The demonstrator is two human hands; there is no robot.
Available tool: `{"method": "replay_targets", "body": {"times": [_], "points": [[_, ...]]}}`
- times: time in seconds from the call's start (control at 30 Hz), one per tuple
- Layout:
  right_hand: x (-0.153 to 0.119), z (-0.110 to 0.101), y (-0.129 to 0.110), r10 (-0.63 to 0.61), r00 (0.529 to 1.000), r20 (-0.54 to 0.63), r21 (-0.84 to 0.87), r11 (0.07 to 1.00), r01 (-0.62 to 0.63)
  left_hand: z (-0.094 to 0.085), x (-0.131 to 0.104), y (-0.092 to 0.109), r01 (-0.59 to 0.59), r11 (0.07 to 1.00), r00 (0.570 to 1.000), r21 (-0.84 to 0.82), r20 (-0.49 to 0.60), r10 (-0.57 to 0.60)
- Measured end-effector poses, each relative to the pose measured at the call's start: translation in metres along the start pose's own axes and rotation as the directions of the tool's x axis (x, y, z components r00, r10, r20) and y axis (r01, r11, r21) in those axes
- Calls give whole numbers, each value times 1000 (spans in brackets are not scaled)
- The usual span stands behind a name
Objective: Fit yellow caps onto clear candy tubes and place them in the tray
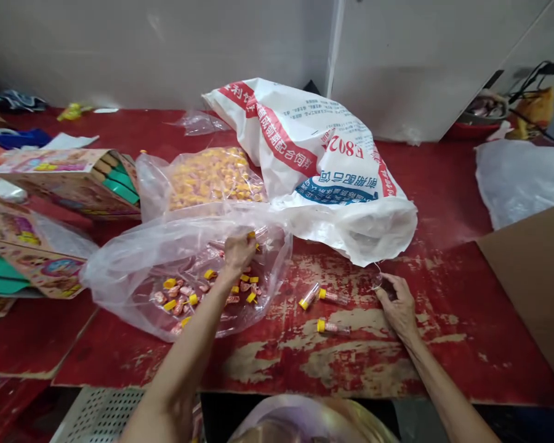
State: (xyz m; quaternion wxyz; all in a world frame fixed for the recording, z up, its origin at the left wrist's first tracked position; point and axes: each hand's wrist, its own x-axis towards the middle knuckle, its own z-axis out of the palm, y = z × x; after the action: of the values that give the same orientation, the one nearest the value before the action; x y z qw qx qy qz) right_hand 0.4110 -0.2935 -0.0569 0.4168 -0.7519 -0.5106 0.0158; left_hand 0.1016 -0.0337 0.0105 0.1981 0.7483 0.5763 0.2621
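My left hand (240, 251) reaches into an open clear plastic bag (120, 271). Its fingers are closed, and a yellow cap shows at their tips; what they grip is partly hidden. Small pink wrapped pieces (181, 301) and loose yellow caps (170, 283) lie around it. My right hand (399, 304) is beside the mouth of a white printed sack (323, 147), thumb and forefinger closed around a small see-through item (377, 278) too faint to name. Between the hands, several clear tubes with yellow caps, such as this tube (333, 327), lie on the red table (295, 363).
Behind the open bag sits another clear bag full of yellow caps (212, 178). Printed cartons (69, 178) stand at the left. At the right are a brown cardboard box (535, 277) and a whitish plastic bag (521, 178). A white perforated basket (101, 415) is below the table edge.
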Motion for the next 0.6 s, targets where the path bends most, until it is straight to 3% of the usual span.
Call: {"method": "replay_targets", "body": {"times": [0.03, 0.1, 0.17, 0.23, 0.3, 0.4, 0.47, 0.53, 0.6], "points": [[0, 0, 1, -7, 1000, 3, 14, 1000, 7, 1, -11, 4, 9, 999, 1000, -50, -16, -10], [-2, -1, 1, -41, 999, 6, 25, 999, 41, 2, -40, 16, 63, 948, 996, -313, -35, -77], [-4, -2, -6, -88, 996, 22, 21, 996, 88, 5, -74, 32, 156, 745, 985, -648, 45, -166], [-10, -4, -23, -139, 987, 75, 27, 990, 138, 9, -106, 50, 292, 470, 955, -833, 229, -187], [-18, -6, -47, -150, 976, 159, 97, 986, 135, 14, -131, 66, 423, 248, 906, -872, 396, -151], [-31, -7, -83, -57, 964, 260, 369, 928, -44, 21, -154, 81, 525, 25, 847, -851, 519, -113], [-35, -3, -101, 30, 960, 278, 565, 803, -189, 23, -163, 85, 546, -62, 827, -836, 549, -124], [-34, 1, -113, 95, 963, 254, 669, 701, -246, 24, -169, 86, 543, -121, 816, -831, 556, -158], [-30, 5, -121, 86, 968, 237, 661, 716, -225, 25, -174, 86, 528, -154, 812, -835, 550, -194]]}}
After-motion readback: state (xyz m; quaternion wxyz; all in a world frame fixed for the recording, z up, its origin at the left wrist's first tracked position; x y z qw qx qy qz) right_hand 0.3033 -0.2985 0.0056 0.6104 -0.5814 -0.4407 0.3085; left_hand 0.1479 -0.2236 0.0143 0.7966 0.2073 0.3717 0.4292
